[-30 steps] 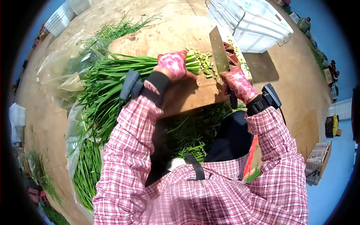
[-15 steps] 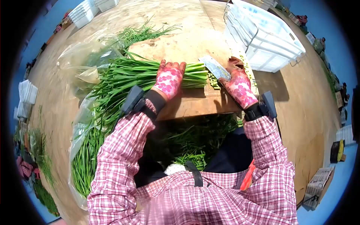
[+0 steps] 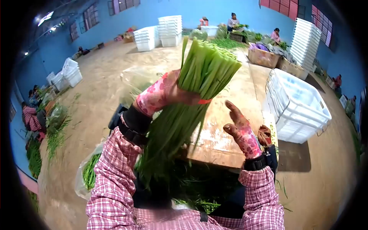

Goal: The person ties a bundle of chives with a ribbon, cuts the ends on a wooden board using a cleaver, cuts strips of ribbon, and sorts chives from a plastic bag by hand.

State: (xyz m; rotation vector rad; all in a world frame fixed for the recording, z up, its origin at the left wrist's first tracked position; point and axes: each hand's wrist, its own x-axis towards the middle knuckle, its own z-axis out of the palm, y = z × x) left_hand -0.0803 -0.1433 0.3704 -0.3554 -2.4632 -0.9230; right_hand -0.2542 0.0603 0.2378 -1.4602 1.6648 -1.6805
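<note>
My left hand point(image 3: 174, 92), in a pink flowered fingerless glove, is closed round a thick bunch of garlic chives point(image 3: 209, 67). The bunch is raised, its cut stem ends up and to the right, its long leaves hanging down past my wrist. A red-orange band point(image 3: 205, 101) goes round the stems beside my fingers. My right hand point(image 3: 241, 132) is open to the right of the bunch, fingers apart and holding nothing. Below it lies the wooden board point(image 3: 218, 142), with a wet-looking sheen. The knife cannot be made out.
White crates point(image 3: 297, 105) stand to the right of the board. A clear plastic bag of greens point(image 3: 90, 170) lies at the left. More stacked crates point(image 3: 170, 30), seated people point(image 3: 233, 22) and a wooden box point(image 3: 263, 56) are further back.
My left hand has lifted the bunch off the board and tilted its stem ends upward. The knife has left my right hand, which has opened. My view has tipped up towards the room.
</note>
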